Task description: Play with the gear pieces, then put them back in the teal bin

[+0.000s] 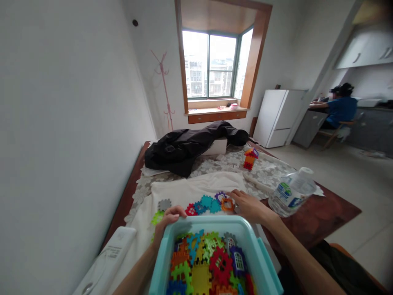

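Note:
A light-blue plastic storage bin, filled with colourful interlocking building pieces, is right in front of me. My left hand is closed over its far left corner, gripping the rim. Beyond the bin, my right hand reaches over the cloth with its fingers stretched out. Its fingertips are at a purple window piece and an orange frame piece; whether they touch these is unclear. Teal pieces and a red window piece lie to the left of these. Grey and green pieces lie beyond my left hand.
A large clear plastic bottle stands to the right. A small built house stands farther back, near a black garment. A white power-strip-like device lies at left. Another person sits far right.

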Motion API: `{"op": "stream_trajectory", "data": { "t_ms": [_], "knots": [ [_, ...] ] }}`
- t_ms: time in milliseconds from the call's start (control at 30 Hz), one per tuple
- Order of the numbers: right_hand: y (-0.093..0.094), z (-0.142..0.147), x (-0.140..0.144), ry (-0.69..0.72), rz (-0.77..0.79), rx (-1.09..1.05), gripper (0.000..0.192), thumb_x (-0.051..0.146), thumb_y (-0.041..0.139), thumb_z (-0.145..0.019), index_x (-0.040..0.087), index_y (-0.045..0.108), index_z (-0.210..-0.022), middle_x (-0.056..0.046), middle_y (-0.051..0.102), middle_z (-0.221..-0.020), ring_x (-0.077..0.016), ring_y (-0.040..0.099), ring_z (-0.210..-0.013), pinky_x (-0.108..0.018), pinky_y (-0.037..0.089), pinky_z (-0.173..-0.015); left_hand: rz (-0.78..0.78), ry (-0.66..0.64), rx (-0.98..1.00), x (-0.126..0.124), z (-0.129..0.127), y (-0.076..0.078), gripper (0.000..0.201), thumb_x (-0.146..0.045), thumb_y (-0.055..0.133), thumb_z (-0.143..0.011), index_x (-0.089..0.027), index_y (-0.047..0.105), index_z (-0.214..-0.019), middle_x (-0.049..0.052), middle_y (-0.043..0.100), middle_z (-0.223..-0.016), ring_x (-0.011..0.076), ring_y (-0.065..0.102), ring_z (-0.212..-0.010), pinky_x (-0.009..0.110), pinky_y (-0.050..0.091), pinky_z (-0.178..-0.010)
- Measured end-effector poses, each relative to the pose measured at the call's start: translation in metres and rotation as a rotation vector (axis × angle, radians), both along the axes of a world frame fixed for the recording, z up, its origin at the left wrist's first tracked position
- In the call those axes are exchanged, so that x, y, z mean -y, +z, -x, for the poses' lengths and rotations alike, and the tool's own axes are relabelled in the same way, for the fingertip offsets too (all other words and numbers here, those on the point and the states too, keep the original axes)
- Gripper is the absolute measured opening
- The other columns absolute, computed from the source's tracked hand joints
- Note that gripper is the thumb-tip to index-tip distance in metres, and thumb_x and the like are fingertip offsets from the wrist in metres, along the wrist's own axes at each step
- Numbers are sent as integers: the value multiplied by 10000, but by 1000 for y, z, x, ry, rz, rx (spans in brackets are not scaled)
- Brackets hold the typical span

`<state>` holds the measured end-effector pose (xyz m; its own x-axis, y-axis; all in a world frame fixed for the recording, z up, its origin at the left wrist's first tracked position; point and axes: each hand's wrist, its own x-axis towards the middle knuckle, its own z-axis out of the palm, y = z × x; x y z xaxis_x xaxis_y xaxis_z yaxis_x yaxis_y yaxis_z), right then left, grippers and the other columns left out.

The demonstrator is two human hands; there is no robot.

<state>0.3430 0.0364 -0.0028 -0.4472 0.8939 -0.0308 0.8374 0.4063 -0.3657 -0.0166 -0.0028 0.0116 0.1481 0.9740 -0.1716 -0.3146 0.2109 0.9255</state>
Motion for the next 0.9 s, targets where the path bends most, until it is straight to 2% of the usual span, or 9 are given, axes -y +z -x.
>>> {"op": "stream_trajectory", "data": {
  "t_ms": [100,200,267,333,433,533,700,900],
  "knots": [
    [-14,-7,12,-1,-11,-70,755,398,649,-1004,237,409,-1702,-173,596,-1533,-331,605,-1359,-467,469,-1178,-19,-27,-56,2,-6,13,250,-407,814,-594,-181,816,-701,35,699,-773,176,577,-712,263,470,-657],
    [-22,-1,4,0,-39,-145,698,393,668,-996,218,494,-1649,-175,637,-1480,-321,608,-1357,-463,469,-1194,-25,-97,-72,4,-8,19,265,-418,833,-601,-187,831,-731,40,724,-796,189,595,-730,278,475,-689],
    [-22,10,-8,4,-72,-183,697,332,710,-950,198,540,-1613,-186,635,-1489,-324,596,-1379,-472,461,-1207,-61,-94,-78,4,-7,19,264,-421,825,-625,-184,834,-740,50,735,-824,204,613,-771,290,486,-729],
    [-22,24,-19,37,-101,-164,744,266,723,-909,213,528,-1625,-183,575,-1584,-333,540,-1446,-493,429,-1238,-91,-73,-84,5,-6,16,276,-419,822,-638,-175,839,-765,66,743,-860,222,628,-815,305,497,-767],
    [-26,48,-33,138,-116,-42,759,308,714,-925,266,501,-1652,-146,504,-1674,-351,498,-1464,-516,406,-1247,-88,-41,-80,6,-3,12,294,-420,829,-633,-164,843,-777,84,737,-896,243,638,-843,330,513,-792],
    [-35,64,-39,186,-180,-4,648,359,656,-977,270,559,-1612,-129,577,-1601,-351,534,-1386,-499,419,-1229,-78,-20,-63,6,-3,10,295,-426,838,-610,-168,844,-753,79,717,-877,240,628,-830,329,509,-777],
    [-40,67,-33,123,-276,-73,412,323,652,-976,312,703,-1385,-91,637,-1517,-338,584,-1335,-451,478,-1160,-91,25,-49,1,-2,-2,301,-436,856,-614,-170,851,-757,72,712,-887,225,621,-813,317,517,-753],
    [-33,68,-26,28,-259,-82,201,267,690,-921,290,719,-1119,-88,727,-1174,-334,645,-1145,-453,532,-1000,-64,41,6,-8,1,-21,341,-467,879,-608,-178,856,-787,69,708,-893,226,631,-788,330,546,-739]
  ]
}}
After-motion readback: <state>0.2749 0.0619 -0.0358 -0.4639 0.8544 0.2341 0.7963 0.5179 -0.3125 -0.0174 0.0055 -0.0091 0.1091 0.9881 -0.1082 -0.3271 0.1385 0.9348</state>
